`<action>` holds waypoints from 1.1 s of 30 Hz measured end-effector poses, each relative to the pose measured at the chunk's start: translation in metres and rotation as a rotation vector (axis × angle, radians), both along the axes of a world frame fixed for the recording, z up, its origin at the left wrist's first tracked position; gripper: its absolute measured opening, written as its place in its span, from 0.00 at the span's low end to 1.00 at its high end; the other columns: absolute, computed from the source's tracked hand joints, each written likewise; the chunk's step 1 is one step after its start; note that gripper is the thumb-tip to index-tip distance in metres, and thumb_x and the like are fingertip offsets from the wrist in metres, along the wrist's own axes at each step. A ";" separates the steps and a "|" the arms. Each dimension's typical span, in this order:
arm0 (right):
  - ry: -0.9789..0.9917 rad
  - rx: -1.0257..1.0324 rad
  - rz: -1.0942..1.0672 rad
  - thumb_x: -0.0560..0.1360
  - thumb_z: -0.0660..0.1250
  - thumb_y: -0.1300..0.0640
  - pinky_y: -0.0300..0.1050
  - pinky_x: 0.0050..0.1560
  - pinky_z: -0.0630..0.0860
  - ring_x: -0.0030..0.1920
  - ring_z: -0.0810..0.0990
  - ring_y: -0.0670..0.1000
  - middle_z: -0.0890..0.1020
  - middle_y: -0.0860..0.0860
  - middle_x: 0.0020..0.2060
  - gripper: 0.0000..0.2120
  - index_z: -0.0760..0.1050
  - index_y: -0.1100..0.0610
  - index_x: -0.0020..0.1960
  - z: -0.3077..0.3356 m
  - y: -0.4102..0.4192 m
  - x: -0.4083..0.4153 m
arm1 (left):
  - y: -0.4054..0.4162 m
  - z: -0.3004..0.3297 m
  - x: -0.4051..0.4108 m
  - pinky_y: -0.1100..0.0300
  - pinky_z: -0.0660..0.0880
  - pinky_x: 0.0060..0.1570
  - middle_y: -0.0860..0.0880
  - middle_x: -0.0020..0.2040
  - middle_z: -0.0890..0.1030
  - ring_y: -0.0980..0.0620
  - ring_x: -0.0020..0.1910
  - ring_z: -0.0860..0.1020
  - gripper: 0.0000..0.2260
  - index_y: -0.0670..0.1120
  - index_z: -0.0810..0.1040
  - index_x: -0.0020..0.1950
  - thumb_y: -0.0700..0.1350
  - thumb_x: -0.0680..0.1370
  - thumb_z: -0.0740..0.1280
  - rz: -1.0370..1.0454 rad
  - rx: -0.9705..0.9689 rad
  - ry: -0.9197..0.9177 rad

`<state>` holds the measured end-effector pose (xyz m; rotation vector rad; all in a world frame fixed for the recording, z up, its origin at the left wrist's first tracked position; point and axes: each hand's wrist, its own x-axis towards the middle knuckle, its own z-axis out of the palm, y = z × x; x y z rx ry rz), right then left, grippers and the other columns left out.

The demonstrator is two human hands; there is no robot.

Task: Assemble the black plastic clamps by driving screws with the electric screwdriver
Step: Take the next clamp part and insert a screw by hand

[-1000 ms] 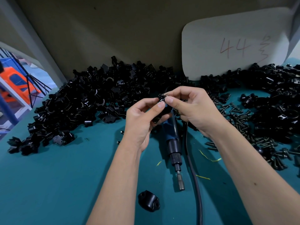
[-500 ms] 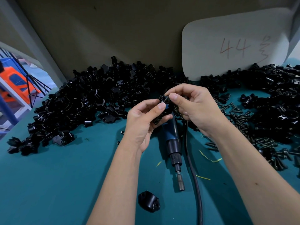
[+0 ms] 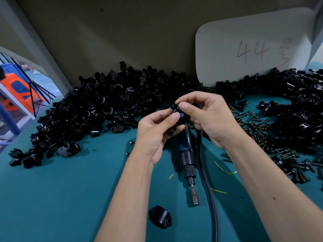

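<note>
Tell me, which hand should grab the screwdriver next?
Probably the right hand: its fingers only pinch a screw, the electric screwdriver lies just beneath, and the left hand grips the clamp.

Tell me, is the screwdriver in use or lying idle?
Idle: the screwdriver lies flat on the table, while both hands hold a clamp above it.

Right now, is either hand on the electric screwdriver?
No: the electric screwdriver lies on the table, while both hands hold a black clamp above it.

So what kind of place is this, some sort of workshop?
Probably a small factory assembly bench: big heaps of identical black plastic clamp parts, a scatter of loose dark metal screws, and a corded blue-and-black electric screwdriver lying on the teal table.
</note>
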<state>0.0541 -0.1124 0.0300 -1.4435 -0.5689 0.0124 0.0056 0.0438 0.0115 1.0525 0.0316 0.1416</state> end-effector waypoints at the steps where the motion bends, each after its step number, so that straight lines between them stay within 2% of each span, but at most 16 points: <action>1: -0.001 0.006 0.000 0.80 0.70 0.64 0.32 0.24 0.63 0.23 0.67 0.40 0.76 0.41 0.28 0.04 0.83 0.57 0.49 -0.001 0.000 0.000 | -0.001 0.000 0.000 0.59 0.83 0.42 0.46 0.42 0.86 0.50 0.42 0.85 0.07 0.42 0.88 0.46 0.39 0.68 0.77 0.006 -0.005 0.001; 4: 0.014 0.021 0.002 0.80 0.70 0.63 0.33 0.24 0.63 0.23 0.68 0.40 0.77 0.42 0.29 0.04 0.83 0.57 0.48 -0.003 0.001 0.002 | -0.001 -0.001 0.000 0.59 0.83 0.42 0.45 0.42 0.86 0.50 0.42 0.85 0.08 0.41 0.87 0.46 0.39 0.68 0.77 0.022 0.009 0.003; 8: -0.045 -0.025 -0.035 0.80 0.71 0.61 0.29 0.29 0.67 0.27 0.71 0.40 0.77 0.42 0.31 0.06 0.80 0.56 0.44 -0.005 0.004 0.002 | -0.001 -0.001 0.000 0.59 0.82 0.42 0.47 0.40 0.85 0.52 0.41 0.84 0.04 0.45 0.88 0.41 0.40 0.67 0.77 0.029 0.045 -0.008; 10: -0.099 -0.122 -0.073 0.80 0.72 0.58 0.31 0.32 0.68 0.30 0.71 0.40 0.76 0.44 0.34 0.08 0.77 0.57 0.43 -0.003 0.004 0.002 | -0.002 -0.002 0.000 0.57 0.83 0.43 0.46 0.41 0.85 0.52 0.42 0.84 0.04 0.45 0.88 0.41 0.40 0.67 0.77 0.031 0.064 -0.018; 12: -0.191 -0.275 -0.108 0.82 0.70 0.55 0.37 0.35 0.67 0.33 0.68 0.42 0.73 0.49 0.33 0.11 0.74 0.58 0.42 0.000 0.003 0.002 | -0.003 -0.004 0.001 0.53 0.83 0.45 0.44 0.42 0.84 0.50 0.44 0.85 0.06 0.44 0.87 0.42 0.40 0.67 0.78 0.029 0.080 -0.024; 15: -0.279 -0.437 -0.151 0.84 0.65 0.52 0.44 0.36 0.65 0.34 0.66 0.45 0.70 0.56 0.32 0.18 0.71 0.59 0.39 0.004 0.003 -0.001 | -0.001 -0.005 0.003 0.42 0.83 0.53 0.38 0.47 0.84 0.46 0.47 0.84 0.10 0.41 0.86 0.46 0.39 0.67 0.80 0.061 0.158 -0.001; 17: -0.274 -0.484 -0.166 0.85 0.63 0.48 0.43 0.35 0.64 0.32 0.64 0.45 0.68 0.54 0.29 0.24 0.68 0.61 0.35 0.007 0.004 -0.004 | 0.000 -0.005 0.003 0.37 0.80 0.57 0.30 0.53 0.82 0.41 0.50 0.84 0.11 0.39 0.84 0.50 0.38 0.68 0.78 0.078 0.215 0.003; 19: -0.216 -0.477 -0.177 0.84 0.60 0.42 0.37 0.31 0.60 0.28 0.62 0.43 0.64 0.46 0.25 0.29 0.62 0.58 0.30 0.009 0.003 -0.006 | -0.001 -0.006 0.002 0.39 0.82 0.53 0.31 0.52 0.82 0.41 0.48 0.85 0.11 0.38 0.85 0.49 0.37 0.69 0.77 0.065 0.238 -0.016; 21: -0.186 -0.464 -0.147 0.85 0.57 0.40 0.38 0.32 0.60 0.29 0.61 0.43 0.64 0.45 0.27 0.29 0.61 0.58 0.33 0.010 -0.001 -0.006 | -0.001 -0.006 0.001 0.41 0.83 0.51 0.35 0.49 0.82 0.41 0.47 0.84 0.10 0.38 0.85 0.49 0.36 0.69 0.77 0.058 0.236 -0.023; 23: -0.232 -0.499 -0.088 0.87 0.57 0.47 0.44 0.37 0.63 0.35 0.64 0.45 0.67 0.49 0.33 0.23 0.65 0.61 0.39 0.010 -0.004 -0.005 | 0.000 -0.006 0.002 0.36 0.81 0.55 0.36 0.49 0.81 0.41 0.48 0.83 0.10 0.38 0.85 0.48 0.37 0.69 0.78 0.082 0.241 -0.010; 25: -0.307 -0.538 -0.094 0.86 0.60 0.52 0.46 0.38 0.66 0.35 0.67 0.48 0.70 0.52 0.33 0.20 0.68 0.61 0.39 0.009 -0.003 -0.005 | 0.002 -0.006 0.003 0.33 0.80 0.56 0.37 0.48 0.81 0.42 0.47 0.83 0.08 0.41 0.86 0.47 0.37 0.68 0.78 0.090 0.252 -0.006; 28: -0.306 -0.544 -0.140 0.85 0.61 0.45 0.53 0.37 0.71 0.35 0.74 0.59 0.79 0.57 0.31 0.25 0.77 0.62 0.38 0.007 0.002 -0.005 | 0.003 -0.006 0.001 0.32 0.80 0.56 0.36 0.48 0.81 0.43 0.46 0.84 0.07 0.43 0.86 0.46 0.38 0.69 0.78 0.075 0.272 -0.015; 29: -0.295 -0.543 -0.152 0.85 0.60 0.43 0.53 0.36 0.70 0.33 0.72 0.57 0.78 0.53 0.29 0.26 0.76 0.59 0.36 0.007 0.002 -0.004 | 0.003 -0.006 0.001 0.32 0.80 0.55 0.35 0.48 0.81 0.42 0.46 0.84 0.08 0.42 0.86 0.46 0.38 0.69 0.78 0.076 0.267 -0.015; 31: -0.286 -0.540 -0.159 0.85 0.58 0.43 0.50 0.35 0.65 0.32 0.66 0.48 0.69 0.46 0.29 0.24 0.67 0.54 0.35 0.006 0.000 -0.004 | 0.003 -0.006 0.002 0.31 0.80 0.56 0.33 0.50 0.81 0.41 0.48 0.84 0.09 0.41 0.86 0.47 0.38 0.68 0.78 0.092 0.250 -0.001; 33: -0.311 -0.553 -0.137 0.86 0.59 0.48 0.46 0.37 0.65 0.33 0.66 0.45 0.70 0.48 0.31 0.18 0.67 0.54 0.40 0.005 0.000 -0.003 | 0.004 -0.006 0.004 0.31 0.79 0.57 0.28 0.54 0.80 0.40 0.49 0.83 0.11 0.39 0.85 0.49 0.38 0.68 0.78 0.110 0.257 0.013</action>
